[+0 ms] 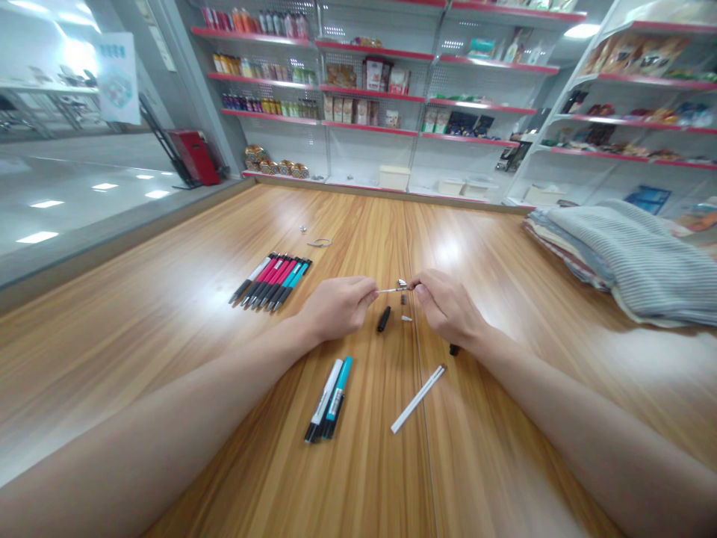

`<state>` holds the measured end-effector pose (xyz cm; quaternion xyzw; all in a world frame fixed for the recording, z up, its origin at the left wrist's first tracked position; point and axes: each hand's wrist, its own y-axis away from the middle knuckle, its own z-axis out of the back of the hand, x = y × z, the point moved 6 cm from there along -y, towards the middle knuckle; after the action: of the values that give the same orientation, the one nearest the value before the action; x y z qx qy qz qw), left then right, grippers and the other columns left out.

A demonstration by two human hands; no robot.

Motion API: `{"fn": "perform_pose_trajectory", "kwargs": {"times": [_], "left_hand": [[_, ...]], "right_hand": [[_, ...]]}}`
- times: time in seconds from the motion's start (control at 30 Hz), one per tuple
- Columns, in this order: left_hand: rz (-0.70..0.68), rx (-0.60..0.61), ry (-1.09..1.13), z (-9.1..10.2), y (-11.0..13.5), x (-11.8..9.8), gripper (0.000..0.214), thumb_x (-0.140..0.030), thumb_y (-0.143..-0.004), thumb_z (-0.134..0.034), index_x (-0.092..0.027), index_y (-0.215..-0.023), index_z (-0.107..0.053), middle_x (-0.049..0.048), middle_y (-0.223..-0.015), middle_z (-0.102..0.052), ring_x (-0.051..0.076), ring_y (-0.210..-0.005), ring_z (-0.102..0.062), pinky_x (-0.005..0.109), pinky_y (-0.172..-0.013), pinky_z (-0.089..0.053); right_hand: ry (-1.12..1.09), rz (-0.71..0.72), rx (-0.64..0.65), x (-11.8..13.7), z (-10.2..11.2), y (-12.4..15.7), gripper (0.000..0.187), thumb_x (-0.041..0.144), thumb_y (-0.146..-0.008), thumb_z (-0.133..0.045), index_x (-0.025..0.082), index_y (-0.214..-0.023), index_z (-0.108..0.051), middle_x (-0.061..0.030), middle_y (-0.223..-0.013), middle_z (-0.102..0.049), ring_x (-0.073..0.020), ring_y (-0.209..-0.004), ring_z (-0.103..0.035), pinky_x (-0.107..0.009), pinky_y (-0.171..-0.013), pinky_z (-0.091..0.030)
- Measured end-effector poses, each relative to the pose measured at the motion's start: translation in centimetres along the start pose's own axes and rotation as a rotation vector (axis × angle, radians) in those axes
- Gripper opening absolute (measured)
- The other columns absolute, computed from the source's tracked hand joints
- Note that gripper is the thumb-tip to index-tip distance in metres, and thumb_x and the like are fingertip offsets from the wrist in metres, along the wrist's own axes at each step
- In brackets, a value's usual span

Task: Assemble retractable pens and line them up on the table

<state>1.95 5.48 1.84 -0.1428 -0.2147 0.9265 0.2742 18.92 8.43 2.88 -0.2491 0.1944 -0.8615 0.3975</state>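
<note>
Between my two hands runs a thin white pen refill (pixel 388 290), held level above the table. My left hand (pixel 340 308) pinches its left end. The fingers of my right hand (pixel 447 305) are closed at its right end, where a small dark part shows; the exact fit is hidden by the fingertips. Just below lie a black pen grip (pixel 384 319), a small dark piece (pixel 403 300) and a small whitish cone (pixel 406 319). Small shiny metal parts (pixel 402 283) sit behind the refill. Another black piece (pixel 454 349) is partly covered by my right wrist.
Several assembled pens (pixel 272 282) lie in a row at left. Nearer are white and turquoise pen barrels (pixel 331 400) and white refills (pixel 418 400). A wire loop (pixel 320 243) lies farther back. Folded cloths (pixel 621 258) are piled right; stocked shelves (pixel 373 93) stand behind the table.
</note>
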Motion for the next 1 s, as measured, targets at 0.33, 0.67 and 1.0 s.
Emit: {"fn": "perform_pose_trajectory", "kwargs": {"times": [0.33, 0.67, 1.0], "left_hand": [[-0.011, 0.014, -0.031, 0.0, -0.1, -0.2, 0.024, -0.03, -0.095, -0.038, -0.019, -0.088, -0.058, 0.005, -0.083, -0.067, 0.018, -0.078, -0.063, 0.027, -0.067, -0.043], [-0.039, 0.032, -0.034, 0.0, -0.1, -0.8, 0.025, -0.029, -0.095, -0.038, -0.018, -0.09, -0.06, 0.0054, -0.085, -0.067, 0.017, -0.08, -0.063, 0.027, -0.069, -0.043], [-0.024, 0.025, 0.003, -0.3, -0.1, -0.8, 0.025, -0.03, -0.096, -0.037, -0.018, -0.092, -0.06, 0.006, -0.089, -0.069, 0.019, -0.082, -0.065, 0.029, -0.07, -0.046]], "right_hand": [[0.053, 0.074, 0.031, 0.9, -0.3, 0.1, 0.02, 0.02, -0.094, -0.04, 0.017, -0.1, -0.059, -0.0085, -0.09, -0.062, -0.0211, -0.085, -0.058, -0.034, -0.076, -0.046], [0.005, 0.126, 0.004, 1.4, -0.5, 0.0, 0.014, 0.018, -0.091, -0.046, 0.019, -0.102, -0.054, -0.0092, -0.097, -0.063, -0.0232, -0.092, -0.059, -0.038, -0.082, -0.048], [-0.129, 0.197, -0.002, 2.5, -0.3, 0.3, 0.038, 0.009, -0.09, -0.037, 0.019, -0.126, -0.045, -0.0113, -0.106, -0.051, -0.0221, -0.097, -0.054, -0.038, -0.084, -0.051]]}}
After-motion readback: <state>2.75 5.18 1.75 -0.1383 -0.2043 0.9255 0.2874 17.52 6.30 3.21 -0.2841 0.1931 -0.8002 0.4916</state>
